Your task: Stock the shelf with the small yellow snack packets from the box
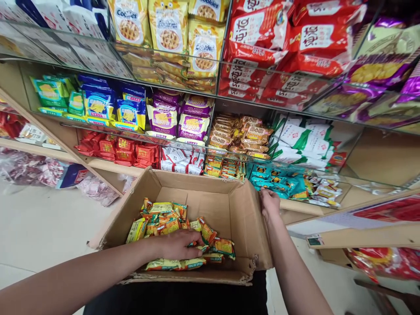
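Note:
An open cardboard box (243, 210) rests on my lap, with several small yellow, orange and green snack packets (167, 225) inside, mostly on its left and front. My left hand (182, 245) reaches into the box over the packets, its fingers bent down among them; whether it grips one is hidden. Outside the box, my right hand (271, 203) is at the right wall near the back corner, fingers curled against the cardboard. Similar yellow and orange packets (225, 167) lie on the low shelf just behind the box.
Glass-fronted shelves hold cookie bags (167, 33), red packs (256, 26), blue packs (98, 103) and teal packets (275, 177). A slanted wooden edge (95, 175) stands left of the box. Pale floor tiles (26, 232) show at the left.

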A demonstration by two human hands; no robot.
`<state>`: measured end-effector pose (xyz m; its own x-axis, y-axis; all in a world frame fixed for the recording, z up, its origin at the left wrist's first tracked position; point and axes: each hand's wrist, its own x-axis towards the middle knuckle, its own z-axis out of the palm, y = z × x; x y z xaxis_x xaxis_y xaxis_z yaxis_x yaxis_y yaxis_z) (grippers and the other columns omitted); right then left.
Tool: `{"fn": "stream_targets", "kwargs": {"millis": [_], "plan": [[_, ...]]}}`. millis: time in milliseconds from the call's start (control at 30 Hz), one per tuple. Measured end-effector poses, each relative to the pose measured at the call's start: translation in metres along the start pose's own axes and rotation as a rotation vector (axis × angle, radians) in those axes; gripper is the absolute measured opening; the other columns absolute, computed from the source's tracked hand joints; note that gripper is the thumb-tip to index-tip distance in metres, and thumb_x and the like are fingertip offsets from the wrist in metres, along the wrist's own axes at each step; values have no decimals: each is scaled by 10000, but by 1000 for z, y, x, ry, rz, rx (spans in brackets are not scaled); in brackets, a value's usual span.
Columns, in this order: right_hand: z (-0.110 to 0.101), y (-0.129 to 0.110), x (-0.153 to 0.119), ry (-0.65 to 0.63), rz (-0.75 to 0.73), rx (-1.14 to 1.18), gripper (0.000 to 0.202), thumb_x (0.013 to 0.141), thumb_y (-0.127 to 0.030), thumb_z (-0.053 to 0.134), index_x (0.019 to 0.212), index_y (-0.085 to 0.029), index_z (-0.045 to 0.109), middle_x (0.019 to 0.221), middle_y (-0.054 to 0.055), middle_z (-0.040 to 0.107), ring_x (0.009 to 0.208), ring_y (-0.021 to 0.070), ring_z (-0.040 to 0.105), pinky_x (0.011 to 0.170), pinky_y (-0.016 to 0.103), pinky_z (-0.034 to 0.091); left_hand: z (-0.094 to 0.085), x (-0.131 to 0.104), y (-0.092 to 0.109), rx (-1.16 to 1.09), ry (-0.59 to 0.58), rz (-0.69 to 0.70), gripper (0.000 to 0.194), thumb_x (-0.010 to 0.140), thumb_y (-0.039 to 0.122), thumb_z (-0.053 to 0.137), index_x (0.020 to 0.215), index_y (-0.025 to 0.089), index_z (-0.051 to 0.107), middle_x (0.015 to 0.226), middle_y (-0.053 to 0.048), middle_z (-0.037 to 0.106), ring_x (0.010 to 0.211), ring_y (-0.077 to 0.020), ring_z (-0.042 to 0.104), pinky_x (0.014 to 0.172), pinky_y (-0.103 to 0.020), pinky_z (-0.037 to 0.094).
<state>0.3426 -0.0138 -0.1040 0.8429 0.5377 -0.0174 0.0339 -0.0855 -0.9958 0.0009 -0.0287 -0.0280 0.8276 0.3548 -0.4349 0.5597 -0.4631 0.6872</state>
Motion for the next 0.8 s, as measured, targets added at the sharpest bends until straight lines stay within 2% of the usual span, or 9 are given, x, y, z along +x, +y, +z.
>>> {"fn": "stream_targets", "kwargs": {"millis": [233,400,500,600,800], "plan": [[-1,-3,11,40,120,96,269,510,-402,610,616,-185,492,545,-19,533,515,113,500,501,243,425,4,-17,3,-17,-12,-39,355,803,456,398,1056,241,525,1039,-41,570,970,-204,521,845,-298,390],[5,-3,2,-20,119,38,307,495,-411,662,626,-178,512,546,-6,547,539,140,519,491,250,416,6,-29,-1,-39,32,-83,355,804,461,393,1051,245,527,1019,-33,575,957,-199,524,837,-288,388],[12,-3,-14,-83,69,-77,376,517,-454,669,723,-169,536,660,25,598,639,169,558,565,266,441,6,-33,-1,-47,38,-106,354,804,460,391,1051,246,529,1020,-32,575,961,-198,525,838,-286,386],[17,-3,-25,-73,60,-118,465,537,-478,652,849,-159,522,798,53,612,748,182,577,682,291,453,6,-33,-1,-61,42,-106,359,800,468,397,1054,250,529,1024,-30,574,965,-198,522,842,-287,383],[13,-4,-24,-166,96,-114,468,524,-482,666,830,-153,538,806,56,624,782,194,584,728,312,449,4,-30,-3,-79,32,-114,363,800,479,393,1055,258,526,1018,-25,574,955,-192,521,830,-282,385]]}}
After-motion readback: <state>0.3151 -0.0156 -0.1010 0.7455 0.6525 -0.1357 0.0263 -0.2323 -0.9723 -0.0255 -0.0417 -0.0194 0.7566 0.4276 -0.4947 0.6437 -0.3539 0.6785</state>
